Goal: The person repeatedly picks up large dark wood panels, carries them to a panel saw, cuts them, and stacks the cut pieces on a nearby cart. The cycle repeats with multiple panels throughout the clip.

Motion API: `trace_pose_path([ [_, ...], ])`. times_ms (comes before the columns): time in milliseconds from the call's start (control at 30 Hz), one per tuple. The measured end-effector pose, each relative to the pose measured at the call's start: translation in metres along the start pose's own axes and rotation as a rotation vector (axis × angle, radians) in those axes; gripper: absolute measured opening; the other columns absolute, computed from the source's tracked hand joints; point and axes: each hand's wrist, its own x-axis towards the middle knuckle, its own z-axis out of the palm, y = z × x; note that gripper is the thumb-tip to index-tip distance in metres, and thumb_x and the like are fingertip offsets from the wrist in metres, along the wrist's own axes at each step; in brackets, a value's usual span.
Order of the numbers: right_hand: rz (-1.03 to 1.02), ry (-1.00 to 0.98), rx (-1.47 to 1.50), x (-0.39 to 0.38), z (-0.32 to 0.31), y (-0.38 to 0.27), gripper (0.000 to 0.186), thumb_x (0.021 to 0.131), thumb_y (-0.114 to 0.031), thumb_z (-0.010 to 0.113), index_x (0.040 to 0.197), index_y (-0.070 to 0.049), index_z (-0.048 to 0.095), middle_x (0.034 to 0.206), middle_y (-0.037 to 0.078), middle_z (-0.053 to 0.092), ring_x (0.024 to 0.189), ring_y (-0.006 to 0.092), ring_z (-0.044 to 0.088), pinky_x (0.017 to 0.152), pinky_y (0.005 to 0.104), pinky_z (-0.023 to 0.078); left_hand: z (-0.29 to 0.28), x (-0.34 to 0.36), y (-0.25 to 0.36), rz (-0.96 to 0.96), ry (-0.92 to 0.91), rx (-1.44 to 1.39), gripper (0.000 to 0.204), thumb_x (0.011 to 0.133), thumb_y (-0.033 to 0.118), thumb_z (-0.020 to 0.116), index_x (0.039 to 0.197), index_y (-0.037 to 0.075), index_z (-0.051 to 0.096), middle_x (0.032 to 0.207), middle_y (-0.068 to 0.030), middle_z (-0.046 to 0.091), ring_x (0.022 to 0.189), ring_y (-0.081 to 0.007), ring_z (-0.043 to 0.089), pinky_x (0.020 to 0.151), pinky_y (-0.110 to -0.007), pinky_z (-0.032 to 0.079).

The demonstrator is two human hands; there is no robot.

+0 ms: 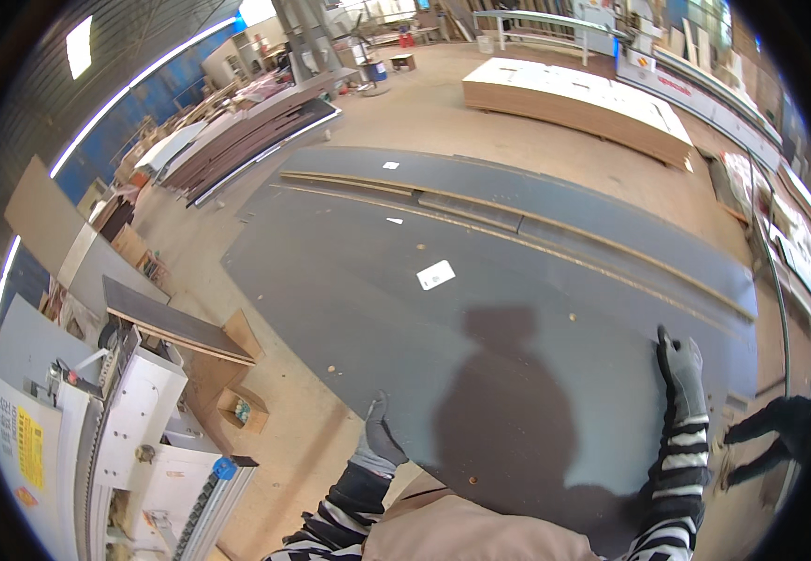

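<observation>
A large dark grey panel (358, 280) lies in front of me, with a white label (435, 275) and my shadow on its face. My left hand (382, 439), in a grey glove with a dark palm, is at its near left edge, thumb upward and fingers partly hidden by the edge. On the right side of the panel, my right hand (682, 365) wears a matching glove, thumb pointing forward and the other fingers curled. Beyond the panel's far edge lie more dark boards, among them a narrow strip (471, 208) with a pale edge.
On the left stands a white machine (143, 411), with a small cardboard box (242, 409) on the floor beside it. Stacked boards (246, 145) lie at the far left; a pallet-high stack with a white top (574, 98) stands far right. A person's dark legs (770, 425) show at the right.
</observation>
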Motion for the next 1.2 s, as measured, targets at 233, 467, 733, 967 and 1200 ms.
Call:
trace_pose_path([
  [233, 0.062, -0.014, -0.086, 0.121, 0.011, 0.024, 0.069, 0.084, -0.059, 0.044, 0.089, 0.007, 0.063, 0.097, 0.029, 0.059, 0.098, 0.0415, 0.055, 0.086, 0.0455, 0.041, 0.018, 0.125, -0.024, -0.149, 0.061, -0.089, 0.059, 0.092, 0.05, 0.041, 0.132, 0.007, 0.04, 0.131, -0.0124, 0.046, 0.118, -0.0282, 0.046, 0.1, -0.046, 0.038],
  [467, 0.012, -0.017, -0.156, 0.209, 0.053, 0.067, 0.07, 0.084, -0.062, 0.042, 0.079, 0.005, 0.062, 0.087, 0.027, 0.059, 0.089, 0.0406, 0.055, 0.082, 0.0463, 0.041, 0.035, 0.184, -0.058, -0.274, 0.16, -0.172, 0.055, 0.09, 0.051, 0.045, 0.122, 0.006, 0.048, 0.118, -0.0122, 0.055, 0.114, -0.0277, 0.049, 0.099, -0.045, 0.038],
  [733, -0.283, -0.24, -0.219, 0.331, 0.134, 0.105, 0.048, 0.086, -0.041, 0.048, 0.12, -0.008, 0.055, 0.126, 0.019, 0.05, 0.119, 0.0367, 0.043, 0.102, 0.0447, 0.031, -0.018, 0.262, -0.14, -0.357, 0.354, 0.05, 0.066, 0.086, 0.056, 0.05, 0.129, 0.007, 0.041, 0.125, -0.0103, 0.049, 0.119, -0.0291, 0.045, 0.098, -0.048, 0.038],
  [967, 0.069, -0.056, -0.468, 0.18, 0.205, 0.192, 0.079, 0.082, -0.043, 0.053, 0.144, -0.009, 0.017, 0.147, 0.015, 0.022, 0.135, 0.0325, 0.021, 0.108, 0.0457, 0.023, -0.106, 0.314, -0.063, -0.3, 0.645, 0.218, 0.057, 0.081, 0.067, 0.048, 0.091, 0.012, 0.062, 0.087, -0.0032, 0.061, 0.085, -0.0184, 0.057, 0.084, -0.043, 0.044],
  [1200, 1.282, 0.136, 0.707, 0.071, 0.221, 0.248, 0.089, 0.08, -0.052, 0.061, 0.139, 0.003, 0.023, 0.138, 0.023, 0.032, 0.123, 0.0297, 0.041, 0.096, 0.0388, 0.039, -0.094, 0.352, -0.035, -0.149, 0.519, 0.251, 0.049, 0.084, 0.048, 0.057, 0.119, 0.014, 0.052, 0.117, -0.0057, 0.056, 0.109, -0.0274, 0.052, 0.092, -0.047, 0.044],
])
